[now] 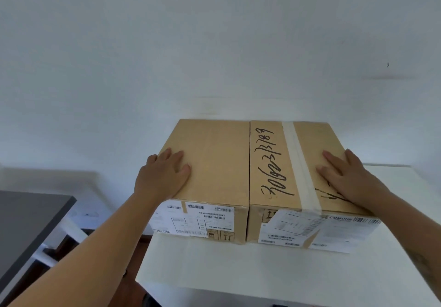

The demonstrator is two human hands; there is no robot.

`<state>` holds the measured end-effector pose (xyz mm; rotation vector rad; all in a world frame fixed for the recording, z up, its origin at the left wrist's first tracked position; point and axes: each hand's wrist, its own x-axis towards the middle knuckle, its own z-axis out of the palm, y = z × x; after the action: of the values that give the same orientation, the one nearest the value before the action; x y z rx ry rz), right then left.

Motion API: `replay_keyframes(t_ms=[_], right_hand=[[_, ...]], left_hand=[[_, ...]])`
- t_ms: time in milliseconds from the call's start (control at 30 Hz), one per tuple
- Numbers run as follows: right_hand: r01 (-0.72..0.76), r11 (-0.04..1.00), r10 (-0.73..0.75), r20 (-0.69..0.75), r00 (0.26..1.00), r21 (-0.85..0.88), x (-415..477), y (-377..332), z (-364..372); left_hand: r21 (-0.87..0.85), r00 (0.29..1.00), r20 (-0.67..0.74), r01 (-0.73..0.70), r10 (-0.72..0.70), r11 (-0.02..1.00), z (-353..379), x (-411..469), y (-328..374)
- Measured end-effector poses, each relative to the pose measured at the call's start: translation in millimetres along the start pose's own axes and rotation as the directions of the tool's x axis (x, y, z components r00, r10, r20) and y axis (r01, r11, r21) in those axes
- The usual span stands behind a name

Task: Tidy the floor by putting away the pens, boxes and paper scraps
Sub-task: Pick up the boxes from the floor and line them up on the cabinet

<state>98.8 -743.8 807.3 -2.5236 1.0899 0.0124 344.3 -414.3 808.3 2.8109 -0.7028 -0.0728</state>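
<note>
White table (pixel 238 271) bears two boxes (pixel 214 163); left hand (pixel 164 175) and right hand (pixel 346 178) press flat, risking overhang.

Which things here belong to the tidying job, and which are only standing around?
Part of the job:
- left cardboard box, under the left hand
- right cardboard box with handwriting and tape, under the right hand
- white table the boxes sit on

Only standing around:
- grey table
- white wall
</note>
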Motion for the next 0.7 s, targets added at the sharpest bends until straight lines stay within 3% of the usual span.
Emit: replay_keyframes(t_ms=[233, 367, 533, 700], right_hand=[[0.029, 0.999, -0.03, -0.021, 0.999, -0.034, 1.7, -6.5, 4.1], [0.032, 0.997, -0.033, -0.011, 0.999, -0.075, 1.4, -10.5, 2.3], [0.152, 0.964, -0.166, -0.05, 0.985, -0.22, -3.8, -28.5, 12.9], [0.135, 0.968, -0.14, -0.008, 0.99, -0.213, -4.7, -42.6, 10.5]], left_hand=[[-0.035, 1.0, 0.012, 0.012, -0.012, 0.999, 3.1, 4.3, -8.6], [0.052, 1.0, 0.004, 0.0, 0.0, 0.999, 5.2, 9.6, -6.9], [0.074, 0.998, 0.029, -0.05, 0.048, 0.996, 9.2, 4.3, 10.2], [0.038, 0.998, 0.033, -0.062, 0.061, 0.997, 2.0, 1.1, 6.5]])
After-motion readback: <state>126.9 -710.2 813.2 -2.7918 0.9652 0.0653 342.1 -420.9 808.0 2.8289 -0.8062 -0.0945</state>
